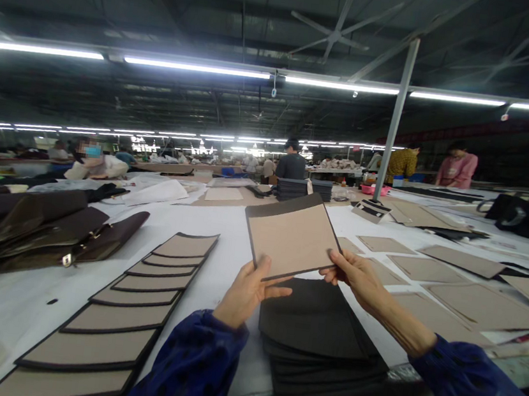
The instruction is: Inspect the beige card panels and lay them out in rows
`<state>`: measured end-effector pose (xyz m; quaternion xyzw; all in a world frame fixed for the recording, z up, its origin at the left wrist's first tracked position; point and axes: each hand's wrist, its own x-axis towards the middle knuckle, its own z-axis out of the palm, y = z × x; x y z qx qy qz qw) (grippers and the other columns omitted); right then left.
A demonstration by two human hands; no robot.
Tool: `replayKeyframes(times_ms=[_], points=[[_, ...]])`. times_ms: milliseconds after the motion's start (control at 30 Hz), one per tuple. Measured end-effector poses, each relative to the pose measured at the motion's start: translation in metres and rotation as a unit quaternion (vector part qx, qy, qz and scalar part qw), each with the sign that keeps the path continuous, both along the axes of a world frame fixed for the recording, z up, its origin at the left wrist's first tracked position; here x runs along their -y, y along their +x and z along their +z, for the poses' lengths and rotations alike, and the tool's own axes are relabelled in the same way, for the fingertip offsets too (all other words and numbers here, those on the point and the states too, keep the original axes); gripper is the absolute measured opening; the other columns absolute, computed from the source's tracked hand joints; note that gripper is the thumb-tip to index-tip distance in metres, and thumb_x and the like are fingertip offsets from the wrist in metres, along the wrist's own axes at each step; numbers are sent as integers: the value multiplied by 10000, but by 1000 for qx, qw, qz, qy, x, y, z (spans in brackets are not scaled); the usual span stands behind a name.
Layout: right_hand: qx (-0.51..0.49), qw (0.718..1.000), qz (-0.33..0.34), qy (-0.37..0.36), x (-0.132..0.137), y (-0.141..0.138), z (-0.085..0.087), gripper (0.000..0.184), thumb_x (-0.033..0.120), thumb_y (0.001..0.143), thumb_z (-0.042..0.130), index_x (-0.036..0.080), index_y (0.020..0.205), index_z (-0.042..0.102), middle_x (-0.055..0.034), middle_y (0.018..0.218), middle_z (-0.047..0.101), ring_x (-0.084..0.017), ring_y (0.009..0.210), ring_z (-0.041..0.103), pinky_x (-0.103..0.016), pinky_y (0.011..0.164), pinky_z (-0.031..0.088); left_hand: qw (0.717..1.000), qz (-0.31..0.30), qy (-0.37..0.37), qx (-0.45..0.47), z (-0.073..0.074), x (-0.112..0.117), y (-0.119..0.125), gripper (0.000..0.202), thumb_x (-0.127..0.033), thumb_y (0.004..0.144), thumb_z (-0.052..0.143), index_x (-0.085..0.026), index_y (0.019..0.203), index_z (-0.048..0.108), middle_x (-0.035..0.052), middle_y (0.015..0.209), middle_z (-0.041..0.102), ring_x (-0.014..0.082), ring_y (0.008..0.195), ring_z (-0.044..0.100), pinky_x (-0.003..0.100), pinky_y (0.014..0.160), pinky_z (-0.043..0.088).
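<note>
- Head view: the left hand (247,292) and right hand (360,279) pinch opposite edges of a tan panel with a dark border (291,236), gripping it firmly and raised above the table, its face seemingly turned up for viewing;
- a stack of dark panels (321,320) lies just beneath, between the forearms;
- a row of bordered tan panels (109,317) overlaps on the white-covered worktable (220,282), apparently fanned so each edge shows;
- dark handbags (58,230) lie further left.

Panel stack (320,333) beside fanned panels (105,313)

No legible text, no labels, no signs
</note>
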<state>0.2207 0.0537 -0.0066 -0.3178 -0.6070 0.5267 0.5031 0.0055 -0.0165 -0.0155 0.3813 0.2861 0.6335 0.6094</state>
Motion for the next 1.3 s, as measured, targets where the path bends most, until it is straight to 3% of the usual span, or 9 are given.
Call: replayKeyframes(times_ms=[133, 267, 400, 500, 567, 633, 800, 967, 1300], points=[[-3, 1000, -14, 15, 6, -5, -1, 460, 580, 673, 732, 150, 683, 567, -61, 582, 693, -108, 495, 612, -167, 472, 460, 999, 42, 5, -2, -7, -5, 1, 333, -232, 834, 631, -82, 1122, 555, 152, 1119, 633, 249, 883, 682, 379, 720, 609], [-42, 995, -15, -91, 14, -8, 1, 428, 530, 700, 738, 149, 643, 553, -71, 600, 696, -78, 439, 564, -140, 404, 416, 990, 73, 100, -59, -10, -6, 1, 359, -261, 808, 658, -115, 1128, 586, 113, 1150, 626, 246, 973, 648, 404, 775, 604], [26, 993, 1, -116, 13, -1, 6, 540, 571, 878, 500, 111, 613, 599, -102, 587, 674, -80, 420, 550, -148, 384, 412, 987, 87, 107, -77, -6, -4, 2, 379, -305, 794, 670, -106, 1109, 601, 111, 1103, 645, 230, 920, 655, 394, 747, 612], [56, 997, -37, -44, 3, 11, 20, 574, 603, 911, 382, 108, 939, 672, -142, 871, 719, -104, 510, 603, -168, 411, 450, 993, 86, 63, -51, -4, -3, 1, 339, -281, 755, 708, -99, 1030, 625, 100, 1043, 663, 202, 861, 660, 354, 699, 620], [47, 996, -76, 27, -6, 18, 34, 490, 558, 898, 463, 220, 1237, 565, -110, 1160, 653, -99, 593, 618, -173, 454, 483, 995, 77, 46, -41, -4, -3, 0, 281, -249, 741, 720, -100, 966, 639, 83, 998, 668, 178, 815, 658, 332, 676, 622], [62, 990, -86, 95, -16, 22, 48, 475, 491, 871, 555, 293, 1302, 522, -67, 1284, 578, -107, 691, 625, -177, 509, 510, 996, 64, 41, -40, -5, -3, -1, 260, -225, 734, 724, -107, 952, 644, 69, 968, 669, 171, 803, 654, 326, 665, 623], [126, 979, -73, 143, -40, 27, 68, 305, 398, 822, 629, 167, 998, 724, -72, 958, 686, -123, 697, 606, -185, 513, 515, 997, 35, 36, -55, -5, -1, 0, 336, -234, 748, 716, -138, 1059, 630, 76, 1056, 657, 200, 897, 647, 335, 681, 622], [128, 976, -90, 154, -53, 27, 71, 297, 367, 755, 697, 132, 934, 731, -45, 741, 678, -110, 596, 603, -202, 511, 522, 997, 38, 40, -56, -6, -1, 0, 315, -236, 753, 714, -132, 1041, 640, 75, 1061, 645, 190, 900, 633, 341, 690, 623], [132, 973, -117, 151, -56, 22, 72, 191, 298, 651, 747, 130, 616, 661, -12, 578, 617, -94, 508, 548, -187, 444, 462, 997, 37, 27, -60, -5, 0, 1, 332, -191, 774, 679, -136, 1095, 615, 86, 1094, 641, 212, 921, 641, 348, 681, 624]])
